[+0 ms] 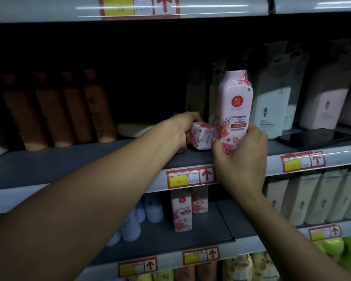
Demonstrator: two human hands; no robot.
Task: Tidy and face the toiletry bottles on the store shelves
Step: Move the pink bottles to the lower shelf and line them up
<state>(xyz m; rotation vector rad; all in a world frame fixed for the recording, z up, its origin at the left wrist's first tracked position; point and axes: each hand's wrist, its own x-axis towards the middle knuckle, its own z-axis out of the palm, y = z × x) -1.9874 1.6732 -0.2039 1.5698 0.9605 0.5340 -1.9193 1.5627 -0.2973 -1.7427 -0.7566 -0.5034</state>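
Brown bottles (59, 110), left of frame: upright in a row, set back on the shelf (69, 159).
Left hand (182, 128), centre: grips a fallen floral bottle (202, 137), long axis horizontal, base toward camera, likely for righting.
Right hand (241, 157), centre-right: clasps the camellia conditioner bottle (234, 106) at its base, upright, label forward at the shelf's front edge for facing.

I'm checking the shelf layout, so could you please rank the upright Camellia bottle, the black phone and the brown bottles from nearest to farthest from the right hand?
1. Camellia bottle: gripped at its base by the right hand.
2. Black phone: lying flat to the right on the same shelf.
3. Brown bottles: far left, back of the shelf.
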